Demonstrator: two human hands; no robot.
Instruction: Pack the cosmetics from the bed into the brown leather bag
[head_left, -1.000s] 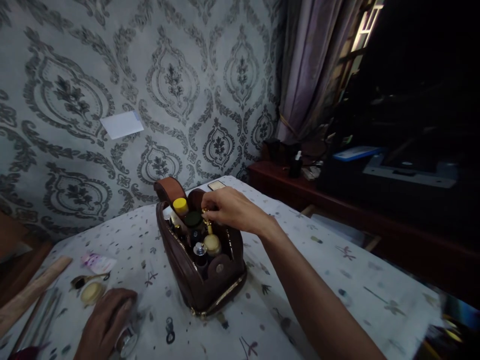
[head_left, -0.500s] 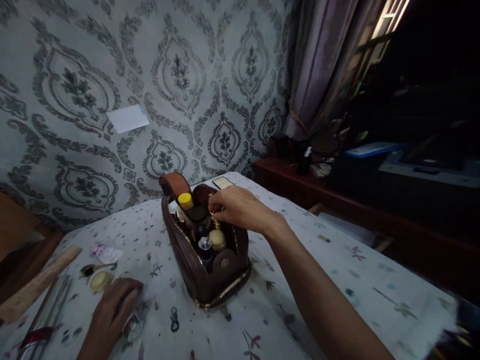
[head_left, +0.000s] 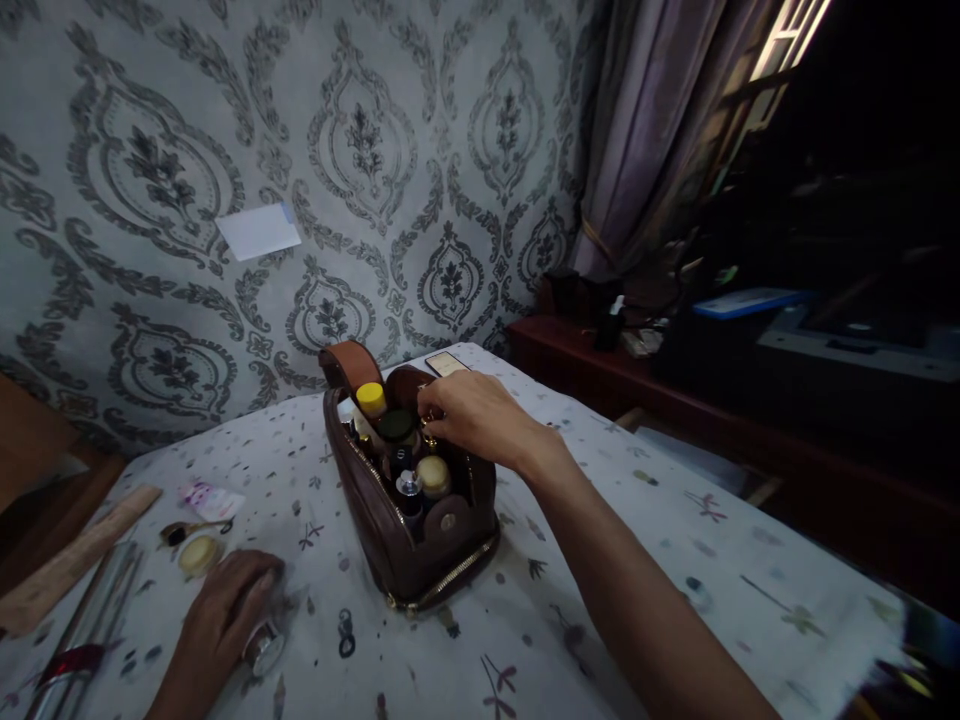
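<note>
A dark brown zip bag [head_left: 386, 550] stands unzipped on the patterned bedcover, packed with several cosmetics. Among them are a yellow-capped container [head_left: 370, 400], a dark round lid [head_left: 397, 428], a cream-lidded jar [head_left: 433, 477] and a silver-topped bottle [head_left: 409, 486]. My right hand [head_left: 476, 415] reaches over the bag's right side with its fingertips pinched at a small gold-coloured thing [head_left: 429, 437], mostly hidden. My left hand [head_left: 229, 605] rests on the bedcover, fingers stretched loosely; a small clear bottle [head_left: 264, 648] lies against its thumb side, partly covered.
Left of the bag lie a pink-and-white tube [head_left: 211, 500], a brush [head_left: 196, 530], another cream-lidded jar [head_left: 199, 556], a wooden strip [head_left: 90, 550] and metal tubes [head_left: 94, 620]. A phone [head_left: 447, 363] lies behind the bag. A reddish desk [head_left: 570, 365] stands at the right.
The view shifts slightly. Both hands keep nearly the same places, my right hand still at the bag's opening and my left beside the clear bottle.
</note>
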